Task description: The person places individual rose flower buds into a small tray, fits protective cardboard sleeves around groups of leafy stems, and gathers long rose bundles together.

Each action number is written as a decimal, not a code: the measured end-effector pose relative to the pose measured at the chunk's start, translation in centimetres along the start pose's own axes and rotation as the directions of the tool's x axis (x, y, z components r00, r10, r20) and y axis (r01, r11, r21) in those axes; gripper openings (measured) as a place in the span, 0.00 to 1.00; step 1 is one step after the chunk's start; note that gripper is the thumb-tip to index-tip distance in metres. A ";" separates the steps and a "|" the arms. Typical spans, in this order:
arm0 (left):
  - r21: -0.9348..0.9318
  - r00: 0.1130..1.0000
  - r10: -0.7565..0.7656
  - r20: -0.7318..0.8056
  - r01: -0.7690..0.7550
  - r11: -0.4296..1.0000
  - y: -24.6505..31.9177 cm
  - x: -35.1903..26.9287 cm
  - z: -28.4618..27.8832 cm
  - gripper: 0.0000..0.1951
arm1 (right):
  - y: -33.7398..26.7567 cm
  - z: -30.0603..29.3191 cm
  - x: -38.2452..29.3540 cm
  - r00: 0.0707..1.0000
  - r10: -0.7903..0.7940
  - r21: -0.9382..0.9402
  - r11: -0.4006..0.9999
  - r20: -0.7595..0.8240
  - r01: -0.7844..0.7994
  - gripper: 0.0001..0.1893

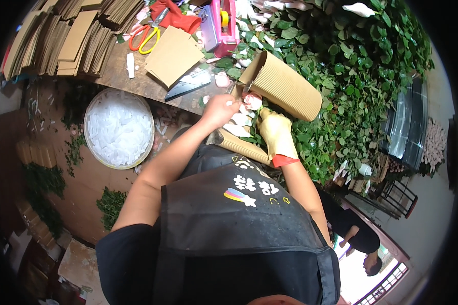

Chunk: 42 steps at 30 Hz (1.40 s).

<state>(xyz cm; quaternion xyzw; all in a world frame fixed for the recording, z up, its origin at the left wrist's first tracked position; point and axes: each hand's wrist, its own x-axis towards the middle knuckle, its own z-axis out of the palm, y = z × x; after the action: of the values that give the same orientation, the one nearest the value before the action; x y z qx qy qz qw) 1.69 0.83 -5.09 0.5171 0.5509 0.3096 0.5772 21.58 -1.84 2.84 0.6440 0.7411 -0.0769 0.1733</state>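
Note:
My bare left hand (219, 111) has its fingers drawn together beside a pale pink rose (252, 101); whether they pinch a petal is hard to see. Below the bloom, my right hand (275, 131), in a yellow glove with a red cuff, closes around its leafy stem. A corrugated cardboard wrapper (286, 85) stands folded up behind the rose. Nearer my body lies another corrugated cardboard section (244, 146), against my apron. White-sleeved flower heads (236, 129) rest between the two cardboard parts. A loose pink bloom (222, 79) sits on the table just past my left hand.
Cardboard sheets (174, 57), scissors (147, 38), a dark angled tool (187, 85), a phone (209, 28) and a pink tape dispenser (227, 34) occupy the table (137, 85). Cardboard stacks (74, 45) stand left. Rose foliage (339, 84) crowds the right. A tub (119, 129) holds white strips. A person (353, 230) is behind.

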 end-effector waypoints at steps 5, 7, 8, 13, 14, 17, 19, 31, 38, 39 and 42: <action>-0.537 0.964 -0.148 -0.220 0.007 0.844 0.2 -0.9 0.3 0.09 | 0.2 0.5 -0.1 0.998 -0.040 0.001 0.999 -0.056 0.040 0.08; -0.691 0.904 -0.306 -0.299 0.016 0.722 1.7 0.1 -3.3 0.09 | 0.4 0.9 -0.5 0.986 -0.076 -0.015 0.997 -0.149 0.074 0.09; -0.641 0.937 -0.233 -0.262 0.011 0.767 1.8 0.1 -5.6 0.09 | 0.6 0.8 -0.7 0.984 -0.088 -0.023 0.996 -0.153 0.085 0.09; 0.061 0.996 -0.041 0.081 0.036 0.998 1.1 -2.8 -9.0 0.13 | 0.2 -5.3 -4.1 0.976 -0.072 0.291 0.948 -0.206 0.132 0.14; 0.129 0.994 0.006 0.111 -0.020 0.991 0.2 -2.9 -8.2 0.15 | 0.1 -5.7 -4.0 0.988 -0.108 0.283 0.949 -0.109 0.135 0.14; 0.246 0.974 -0.031 0.225 -0.026 0.969 2.4 -3.0 -4.6 0.19 | -0.3 -3.9 -2.5 0.975 -0.131 0.237 0.968 0.182 0.086 0.13; 0.281 0.961 -0.053 0.271 -0.026 0.959 2.3 -2.3 -3.7 0.18 | -1.1 -3.5 -1.8 0.971 -0.138 0.146 0.983 0.195 0.110 0.14; -0.459 0.979 -0.183 -0.089 0.123 0.880 1.2 -2.8 -7.0 0.13 | -1.0 -2.3 -1.0 0.964 -0.172 0.144 0.979 0.203 0.144 0.14; 0.347 0.960 -0.139 0.241 0.048 0.937 1.7 -4.0 -10.6 0.12 | -0.1 -5.8 -4.2 0.971 -0.234 0.355 0.912 0.040 0.205 0.09; 0.364 0.946 -0.131 0.295 0.016 0.931 2.5 -3.7 -8.8 0.13 | -0.3 -5.5 -4.1 0.955 -0.281 0.379 0.897 0.092 0.227 0.09; 0.306 0.854 0.027 0.519 -0.215 0.927 1.8 -2.2 -6.2 0.19 | -1.3 -5.4 -3.3 0.955 -0.244 0.475 0.869 0.170 0.137 0.10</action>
<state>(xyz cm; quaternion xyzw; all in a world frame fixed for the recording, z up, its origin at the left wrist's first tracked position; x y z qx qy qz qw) -4.26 0.83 -1.78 0.7093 0.3923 0.0954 0.5778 19.77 -3.28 8.86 0.5769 0.7378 -0.3386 0.0905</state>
